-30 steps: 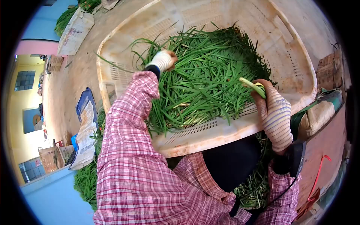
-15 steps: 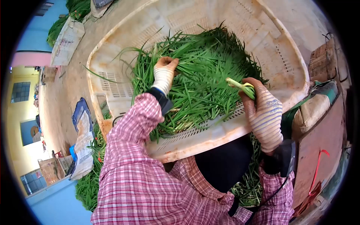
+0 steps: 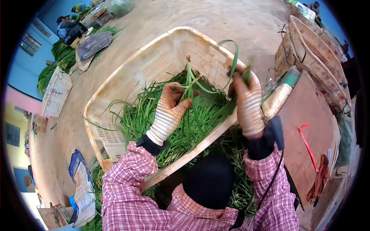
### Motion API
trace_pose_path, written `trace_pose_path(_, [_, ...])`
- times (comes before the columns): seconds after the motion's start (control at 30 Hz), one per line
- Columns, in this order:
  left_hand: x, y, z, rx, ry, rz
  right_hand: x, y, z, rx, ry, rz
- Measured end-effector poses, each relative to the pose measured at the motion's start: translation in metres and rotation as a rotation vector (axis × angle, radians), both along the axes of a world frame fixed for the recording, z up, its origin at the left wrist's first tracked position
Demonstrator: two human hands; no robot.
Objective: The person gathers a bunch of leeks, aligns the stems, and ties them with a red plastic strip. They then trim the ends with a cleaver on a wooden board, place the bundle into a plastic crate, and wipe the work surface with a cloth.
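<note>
- Two gloved hands are raised above a pale plastic crate (image 3: 127, 67) whose near rim lies close to the person's lap; both sleeves are pink plaid.
- Left hand (image 3: 169, 111) is clenched round a bunch of green stalks (image 3: 189, 82), thumb across the front. It holds the bunch upright with its tip uppermost, clear of the heap below.
- Right hand (image 3: 248, 104) is closed too, its fingers pinched on a long leaf (image 3: 234, 54) that arches over from the bunch to the hand (the exact pinch point is hidden behind the glove's fingers).
- The bunch sits between the two hands, above the near right part of the crate.
- Loose greens (image 3: 142, 115) fill the lower half of the crate, and some spill over its near rim; more lie under the crate by the person's knees.
- A black strap device (image 3: 275, 133) with a cable sits on the right wrist.
- Just right of the right hand lies a roll with a green cap (image 3: 283, 90), resting at the edge of a brown board (image 3: 308, 115), which bears a red ribbon (image 3: 306, 138).
- Woven baskets (image 3: 316, 54) stand beyond the board, upper right.
- Far left, sacks (image 3: 56, 92) and more heaped greens (image 3: 50, 71) lie on the concrete floor, and another person (image 3: 69, 29) crouches well away from the crate.
</note>
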State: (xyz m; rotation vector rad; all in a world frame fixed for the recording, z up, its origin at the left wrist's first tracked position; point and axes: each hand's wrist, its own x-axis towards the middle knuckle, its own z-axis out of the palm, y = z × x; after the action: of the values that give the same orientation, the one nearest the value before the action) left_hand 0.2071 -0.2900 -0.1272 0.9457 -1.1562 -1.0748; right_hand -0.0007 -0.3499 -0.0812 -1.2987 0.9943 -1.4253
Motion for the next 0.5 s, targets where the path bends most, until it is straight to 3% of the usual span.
trace_pose_path(0.03, [-0.001, 0.002, 0.003, 0.017, -0.001, -0.006, -0.005, -0.009, 0.001, 0.058, -0.156, -0.096])
trace_pose_path(0.1, [0.003, 0.004, 0.007, 0.027, -0.035, 0.040, -0.017, -0.017, 0.009, 0.049, -0.142, -0.186])
trace_pose_path(0.17, [0.009, 0.003, 0.010, 0.060, -0.056, 0.026, -0.018, -0.002, 0.014, 0.078, -0.033, -0.005])
trace_pose_path(0.23, [0.014, 0.000, 0.012, 0.088, -0.056, 0.099, -0.019, 0.008, 0.020, 0.064, -0.227, -0.175])
trace_pose_path(0.3, [0.034, -0.005, 0.011, 0.158, -0.039, 0.177, -0.055, -0.001, 0.035, -0.146, -0.333, -0.377])
trace_pose_path(0.37, [0.052, -0.009, 0.006, 0.139, -0.052, 0.230, -0.089, -0.009, 0.046, -0.259, -0.245, -0.515])
trace_pose_path(0.4, [0.060, -0.012, 0.007, 0.098, -0.047, 0.216, -0.091, -0.008, 0.049, -0.266, -0.200, -0.498])
trace_pose_path(0.47, [0.055, -0.015, 0.011, 0.043, -0.029, 0.152, -0.072, -0.002, 0.040, 0.016, 0.244, -0.224])
trace_pose_path(0.5, [0.044, -0.016, 0.016, 0.032, -0.021, 0.094, -0.050, -0.010, 0.024, -0.123, 0.297, 0.039])
